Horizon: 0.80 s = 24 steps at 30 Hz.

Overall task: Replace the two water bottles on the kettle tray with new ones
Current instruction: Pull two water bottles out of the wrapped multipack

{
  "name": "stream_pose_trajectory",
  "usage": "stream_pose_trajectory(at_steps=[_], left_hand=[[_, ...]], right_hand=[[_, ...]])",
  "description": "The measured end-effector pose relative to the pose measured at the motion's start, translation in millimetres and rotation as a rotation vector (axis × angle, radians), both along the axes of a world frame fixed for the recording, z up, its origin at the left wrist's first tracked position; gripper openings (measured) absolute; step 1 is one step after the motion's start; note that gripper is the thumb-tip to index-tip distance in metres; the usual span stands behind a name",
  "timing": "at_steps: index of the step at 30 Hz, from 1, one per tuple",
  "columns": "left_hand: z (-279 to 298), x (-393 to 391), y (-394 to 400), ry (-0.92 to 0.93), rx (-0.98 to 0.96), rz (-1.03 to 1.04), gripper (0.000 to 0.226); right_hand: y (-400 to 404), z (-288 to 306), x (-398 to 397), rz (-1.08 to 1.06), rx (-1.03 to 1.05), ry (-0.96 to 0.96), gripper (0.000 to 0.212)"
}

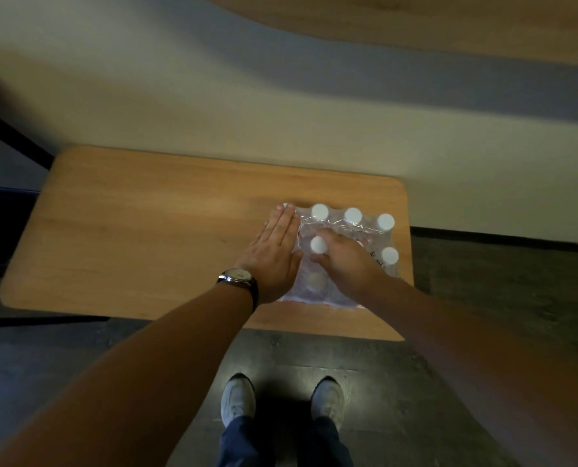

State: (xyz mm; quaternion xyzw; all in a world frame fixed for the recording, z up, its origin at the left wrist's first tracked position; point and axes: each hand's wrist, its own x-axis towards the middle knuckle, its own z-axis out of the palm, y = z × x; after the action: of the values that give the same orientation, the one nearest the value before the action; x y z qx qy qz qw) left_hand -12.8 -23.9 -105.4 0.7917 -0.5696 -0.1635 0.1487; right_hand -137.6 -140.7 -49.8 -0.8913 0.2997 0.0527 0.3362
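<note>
**Pulling a fresh bottle from the shrink-wrapped pack**

Nearest the lens: two pale shoes (238,397) on dark floor, then both bare forearms reaching forward over a low wooden table (139,237).

Left hand (274,251), watch (238,276) at the wrist: flat, fingers straight and together, pressed against the left side of the pack of water bottles (344,254). Not gripping, only bracing.

Right hand (343,256): curled down into the torn plastic wrap (339,227) at the pack's middle, apparently closing around the neck of one bottle (318,245), white cap showing just beside the thumb. Fingertips hidden under the hand, so firmness of hold impossible to judge.

Pack itself: on the right half of the table, close to the right edge, several white caps visible along the far row and right side. No kettle tray and no old bottles anywhere in view.

To do this step well, probably:
- keep the left palm pushing down and inward, so the pack stays put;
- draw the bottle straight up through the tear, not sideways against the film;
- widen the tear first if snagging;
- mind the near table edge while tugging.
</note>
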Motion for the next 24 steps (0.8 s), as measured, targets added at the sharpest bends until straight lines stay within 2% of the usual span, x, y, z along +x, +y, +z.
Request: stream_pose_trajectory(at_steps=[3,7,10,13,16,19,22,24], left_hand=[[-1,1,0,0.045,0.009,0.003,0.065],[3,9,-2,0.147,0.077,0.006,0.068],[33,15,-8,0.404,0.064,0.131,0.071],[70,14,-12,0.581,-0.043,0.219,0.089],[99,-12,-20,0.753,-0.186,0.226,0.086],[110,-33,-33,1.026,-0.236,0.345,0.076],[100,-36,-32,1.053,-0.206,0.518,0.051],[86,-34,-26,1.094,-0.192,0.627,0.046]], right_hand=[[-1,25,-12,0.026,-0.024,-0.132,0.032],[-7,66,-28,-0.022,-0.034,-0.344,0.019],[-16,97,-31,-0.111,-0.043,-0.476,0.021],[-28,126,-22,-0.208,-0.042,-0.573,0.027],[-38,139,-5,-0.252,0.012,-0.588,0.026],[-46,134,14,-0.296,0.084,-0.562,0.022],[-48,114,26,-0.355,0.234,-0.416,0.040],[-49,90,19,-0.346,0.252,-0.255,0.054]])
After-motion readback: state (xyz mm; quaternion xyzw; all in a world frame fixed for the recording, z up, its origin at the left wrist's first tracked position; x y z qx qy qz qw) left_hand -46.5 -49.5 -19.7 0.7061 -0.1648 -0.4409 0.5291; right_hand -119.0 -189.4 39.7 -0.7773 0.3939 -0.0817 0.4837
